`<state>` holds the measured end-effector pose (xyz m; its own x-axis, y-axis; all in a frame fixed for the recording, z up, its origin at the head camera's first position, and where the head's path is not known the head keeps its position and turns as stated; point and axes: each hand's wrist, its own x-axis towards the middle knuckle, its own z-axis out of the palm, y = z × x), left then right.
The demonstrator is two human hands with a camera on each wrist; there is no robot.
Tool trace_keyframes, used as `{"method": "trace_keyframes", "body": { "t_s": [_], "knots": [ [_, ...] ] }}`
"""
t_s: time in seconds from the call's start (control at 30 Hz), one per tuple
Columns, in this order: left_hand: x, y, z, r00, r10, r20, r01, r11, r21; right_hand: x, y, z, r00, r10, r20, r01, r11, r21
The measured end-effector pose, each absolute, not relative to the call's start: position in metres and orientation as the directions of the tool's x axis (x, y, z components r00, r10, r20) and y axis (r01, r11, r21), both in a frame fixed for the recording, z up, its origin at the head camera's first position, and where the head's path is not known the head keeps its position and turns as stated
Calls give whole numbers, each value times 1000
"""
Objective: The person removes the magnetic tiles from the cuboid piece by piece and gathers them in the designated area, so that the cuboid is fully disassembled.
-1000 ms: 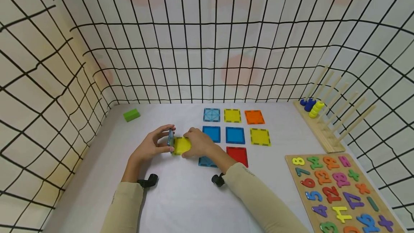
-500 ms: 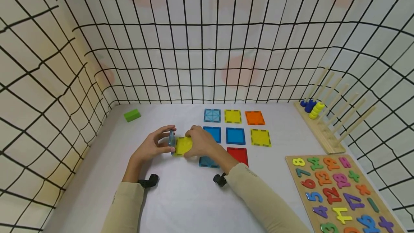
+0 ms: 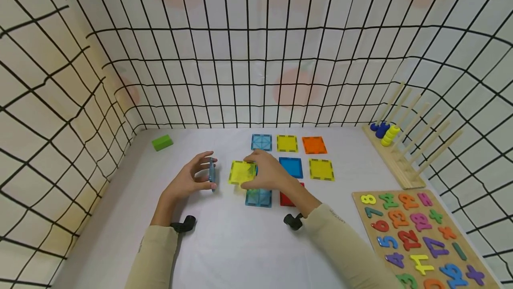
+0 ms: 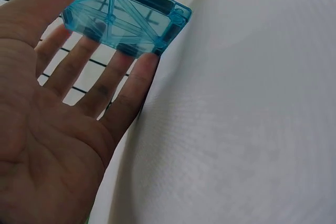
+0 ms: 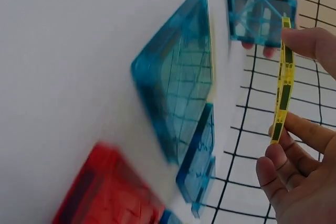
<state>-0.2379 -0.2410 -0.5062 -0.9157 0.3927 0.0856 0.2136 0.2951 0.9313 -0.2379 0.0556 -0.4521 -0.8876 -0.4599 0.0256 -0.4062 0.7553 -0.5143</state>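
My left hand [image 3: 187, 177] holds a light-blue clear magnetic tile [image 3: 212, 174] on edge between thumb and fingers. In the left wrist view, diagonal ribs cross that tile [image 4: 126, 17], and the fingertips lie against its far face. A yellow magnetic tile [image 3: 239, 172] is pinched at its right side by my right hand [image 3: 269, 172]. The right wrist view shows the yellow tile [image 5: 284, 85] edge-on, raised off the table between thumb and fingers. Below the right hand lies another light-blue tile [image 3: 258, 198]. A blue tile behind that hand is mostly hidden.
More tiles lie in rows: light blue [image 3: 261, 142], yellow [image 3: 287, 143], orange [image 3: 314, 145], blue [image 3: 291, 167], yellow [image 3: 321, 169] and partly covered red [image 3: 287, 199]. A green block [image 3: 162, 142], a wooden peg rack [image 3: 401, 164] and a number board [image 3: 360, 204] surround them.
My right hand has drawn the yellow tile rightward, away from the light-blue tile in my left hand, and lifted it. The left hand has stayed nearly still.
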Motion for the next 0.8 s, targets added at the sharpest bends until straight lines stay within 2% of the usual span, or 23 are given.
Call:
{"method": "trace_keyframes", "body": {
  "t_s": [0.23, 0.4, 0.8],
  "knots": [
    [-239, -240, -506, -917, 397, 43, 173, 298, 939, -230, 101, -441, -892, -448, 50, -402, 740, -540],
    [-238, -241, -507, -918, 396, 17, 154, 316, 936, -224, 133, -437, -901, -431, 52, -395, 765, -508],
    [-236, -238, -506, -914, 405, -15, 119, 301, 946, -205, 197, -439, -940, -340, 25, -308, 815, -491]
  ]
}}
